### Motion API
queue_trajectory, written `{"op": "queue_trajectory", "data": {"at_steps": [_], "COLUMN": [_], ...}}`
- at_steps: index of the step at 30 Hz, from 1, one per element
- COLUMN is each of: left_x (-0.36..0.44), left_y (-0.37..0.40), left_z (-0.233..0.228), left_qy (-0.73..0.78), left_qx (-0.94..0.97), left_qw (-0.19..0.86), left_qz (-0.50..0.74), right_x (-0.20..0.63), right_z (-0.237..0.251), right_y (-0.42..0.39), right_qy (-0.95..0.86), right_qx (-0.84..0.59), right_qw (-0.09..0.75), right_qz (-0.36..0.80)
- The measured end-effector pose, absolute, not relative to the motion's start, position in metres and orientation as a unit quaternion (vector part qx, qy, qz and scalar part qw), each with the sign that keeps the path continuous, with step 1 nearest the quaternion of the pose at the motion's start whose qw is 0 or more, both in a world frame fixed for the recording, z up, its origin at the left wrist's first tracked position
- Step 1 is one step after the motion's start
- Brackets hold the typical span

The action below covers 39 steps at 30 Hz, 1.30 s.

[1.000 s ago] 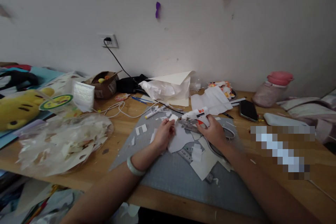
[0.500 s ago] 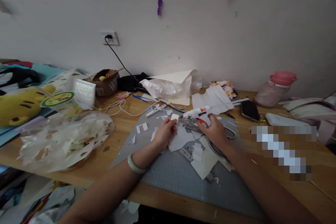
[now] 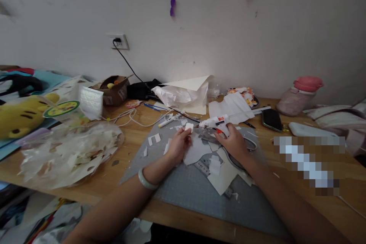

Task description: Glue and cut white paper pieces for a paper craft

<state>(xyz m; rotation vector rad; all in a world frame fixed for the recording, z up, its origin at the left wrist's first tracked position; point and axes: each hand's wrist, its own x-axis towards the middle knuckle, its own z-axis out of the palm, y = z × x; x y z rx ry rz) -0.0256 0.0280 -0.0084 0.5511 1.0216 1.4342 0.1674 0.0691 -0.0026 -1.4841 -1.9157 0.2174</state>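
My right hand [image 3: 235, 143] grips a white glue gun [image 3: 214, 122] with orange markings, its nozzle pointing left. My left hand [image 3: 178, 145] pinches a small white paper piece [image 3: 189, 126] right at the nozzle tip. Both hands hover over a grey cutting mat [image 3: 188, 187] strewn with white and grey paper cutouts [image 3: 221, 173] and a ruler [image 3: 204, 167]. A pale bangle [image 3: 145, 182] is on my left wrist.
A clear plastic bag of paper scraps [image 3: 71, 152] lies left on the wooden desk [image 3: 134, 137]. Behind are a cardboard box [image 3: 114, 91], white cables [image 3: 134, 118], crumpled paper [image 3: 183, 95], a phone [image 3: 271, 120], a pink-lidded bottle [image 3: 299, 95] and a yellow plush toy [image 3: 20, 116].
My left hand has lifted the small paper piece slightly up to the glue gun's nozzle. The right hand holds the gun almost still.
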Motion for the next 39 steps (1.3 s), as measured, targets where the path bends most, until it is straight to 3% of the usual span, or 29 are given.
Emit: {"op": "queue_trajectory", "data": {"at_steps": [39], "left_x": [-0.0243], "left_y": [0.0281], "left_z": [-0.0085], "left_qy": [0.477], "left_qx": [0.251], "left_qw": [0.586], "left_qz": [0.605], "right_x": [0.1676], "right_z": [-0.0059], "right_y": [0.0702], "right_qy": [-0.734], "right_qx": [-0.562], "right_qw": [0.371], "right_qz": [0.087]}}
